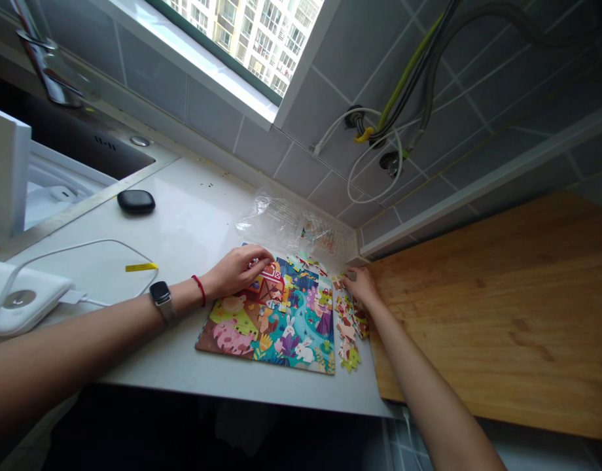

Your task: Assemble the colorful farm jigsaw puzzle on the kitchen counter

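A colourful jigsaw puzzle with a barn, a pig and rabbits lies partly assembled on the white counter. My left hand rests over its upper left part, by the red barn, fingers loosely bent and nothing visible in them. Loose puzzle pieces are heaped along the puzzle's right side, and more lie along its top edge. At the upper end of the right heap, my right hand has its fingers closed around what looks like a small greyish puzzle piece, partly hidden.
Crumpled clear plastic wrapping lies behind the puzzle against the tiled wall. A wooden board borders the right side. To the left are a black oval case, a white power bank with a cable, and a sink.
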A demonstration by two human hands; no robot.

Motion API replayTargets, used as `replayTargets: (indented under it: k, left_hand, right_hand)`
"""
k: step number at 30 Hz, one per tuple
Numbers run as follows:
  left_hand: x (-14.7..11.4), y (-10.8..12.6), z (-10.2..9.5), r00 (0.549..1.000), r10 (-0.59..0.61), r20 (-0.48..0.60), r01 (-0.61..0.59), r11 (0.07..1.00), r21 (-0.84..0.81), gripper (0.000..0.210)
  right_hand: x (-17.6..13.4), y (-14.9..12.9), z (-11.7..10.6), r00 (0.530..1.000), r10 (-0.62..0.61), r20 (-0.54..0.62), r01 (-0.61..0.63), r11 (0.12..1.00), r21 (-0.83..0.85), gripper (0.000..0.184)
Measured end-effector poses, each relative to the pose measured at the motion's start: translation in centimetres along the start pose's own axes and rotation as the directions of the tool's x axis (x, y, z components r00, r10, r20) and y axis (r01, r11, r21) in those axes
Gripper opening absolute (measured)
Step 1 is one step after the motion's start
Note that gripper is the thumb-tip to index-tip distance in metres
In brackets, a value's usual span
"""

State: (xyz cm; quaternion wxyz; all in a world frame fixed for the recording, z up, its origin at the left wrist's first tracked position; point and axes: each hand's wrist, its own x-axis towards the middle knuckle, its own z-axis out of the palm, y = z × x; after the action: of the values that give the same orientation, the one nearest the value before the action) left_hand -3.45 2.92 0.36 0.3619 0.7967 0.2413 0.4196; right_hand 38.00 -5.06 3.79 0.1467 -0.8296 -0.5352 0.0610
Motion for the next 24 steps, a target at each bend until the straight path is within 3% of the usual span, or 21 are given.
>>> replayTargets:
  k: [5, 11, 16, 20, 24]
  left_hand:
    - [0.1, -0.1, -0.1, 0.996, -0.085, -0.003, 0.085, 0.996, -0.023, 0.027]
    - [0.0, -0.4, 0.0, 0.997, -0.074, 0.008, 0.074, 0.997, -0.010, 0.028]
    - [0.0, -0.3, 0.0, 0.998, -0.068, 0.006, 0.069, 0.997, -0.022, 0.027]
    - [0.1, -0.1, -0.1, 0.998, -0.055, -0.001, 0.055, 0.998, -0.020, 0.027]
    - [0.2, 0.0, -0.2, 0.999, -0.053, 0.000, 0.053, 0.999, -0.013, 0.027]
  right_hand:
    - [-0.5, -3.2, 1.5, 0.982, -0.174, 0.071, 0.173, 0.985, 0.011, 0.027]
    - [-0.1, -7.7, 3.6, 0.940, -0.306, 0.153, 0.293, 0.951, 0.102, 0.042]
    - [1.3, -10.0, 4.7, 0.913, -0.337, 0.229, 0.308, 0.939, 0.153, 0.053]
    - [2.4, -10.5, 5.0, 0.901, -0.327, 0.285, 0.285, 0.942, 0.178, 0.067]
    - [3.1, -10.8, 5.3, 0.894, -0.329, 0.303, 0.285, 0.941, 0.181, 0.068]
